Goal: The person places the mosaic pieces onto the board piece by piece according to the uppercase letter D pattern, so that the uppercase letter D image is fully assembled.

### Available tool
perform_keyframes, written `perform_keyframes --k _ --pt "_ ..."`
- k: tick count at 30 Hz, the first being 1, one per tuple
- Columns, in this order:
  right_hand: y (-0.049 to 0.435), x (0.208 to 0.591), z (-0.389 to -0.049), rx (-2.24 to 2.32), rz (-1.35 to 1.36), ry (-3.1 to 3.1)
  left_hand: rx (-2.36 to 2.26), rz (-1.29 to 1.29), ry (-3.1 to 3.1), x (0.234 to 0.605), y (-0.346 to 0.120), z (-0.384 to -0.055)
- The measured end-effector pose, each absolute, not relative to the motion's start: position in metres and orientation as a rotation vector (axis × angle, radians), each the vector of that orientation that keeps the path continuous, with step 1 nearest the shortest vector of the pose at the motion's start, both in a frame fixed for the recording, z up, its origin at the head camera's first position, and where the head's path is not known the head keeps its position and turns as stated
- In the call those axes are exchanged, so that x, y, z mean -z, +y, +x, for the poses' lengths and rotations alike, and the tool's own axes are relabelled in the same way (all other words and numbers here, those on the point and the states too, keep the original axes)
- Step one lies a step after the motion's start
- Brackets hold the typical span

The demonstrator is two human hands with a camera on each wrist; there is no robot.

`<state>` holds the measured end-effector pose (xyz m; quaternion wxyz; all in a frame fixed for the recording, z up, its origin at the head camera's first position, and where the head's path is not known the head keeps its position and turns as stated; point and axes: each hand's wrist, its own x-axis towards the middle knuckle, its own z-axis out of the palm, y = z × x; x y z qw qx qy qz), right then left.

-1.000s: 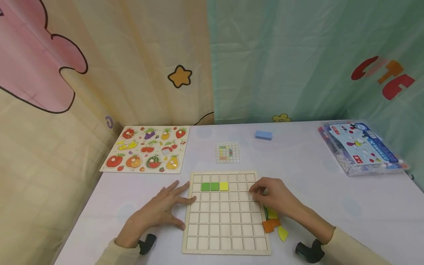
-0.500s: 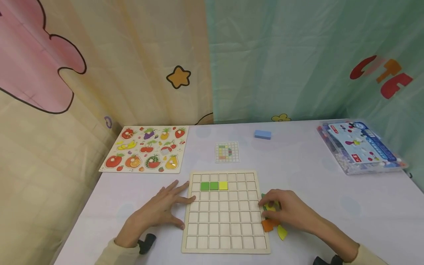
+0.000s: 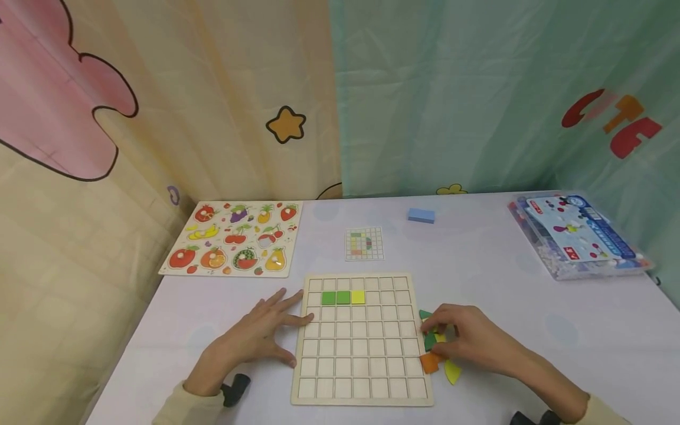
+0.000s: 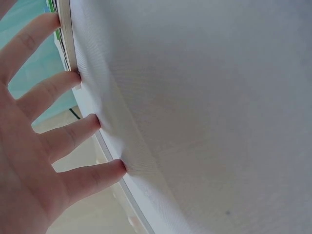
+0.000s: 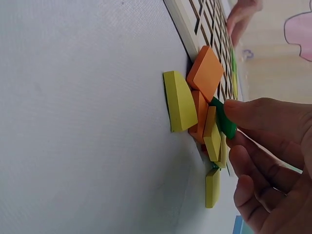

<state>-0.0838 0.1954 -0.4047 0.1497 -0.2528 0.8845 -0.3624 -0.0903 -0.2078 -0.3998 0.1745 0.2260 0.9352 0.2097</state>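
Observation:
A wooden grid board lies in the middle of the table in the head view. Two green square tiles and a yellow square tile sit side by side in its second row from the far edge. My left hand spreads its fingers at the board's left edge, some fingertips touching it. Right of the board, my right hand pinches a green piece between thumb and index finger, over a small pile. That pile has orange pieces and yellow pieces; the hand partly hides it.
A small printed grid card lies beyond the board. At the back left is a fruit puzzle board, and a blue block lies at the back. A clear plastic box stands at the back right, before the curtains.
My right hand has moved from the board's right edge, back toward me and to the right, onto the pile, where it now pinches a green piece. The left hand has stayed put.

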Motion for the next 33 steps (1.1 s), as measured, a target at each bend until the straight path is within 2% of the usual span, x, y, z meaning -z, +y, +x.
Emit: perform_keyframes --k 33 --pt "0.1981 0.4054 -0.082 0.921 -0.794 2.581 -0.592 0.687 2.658 0.4013 -0.2092 -0.0902"
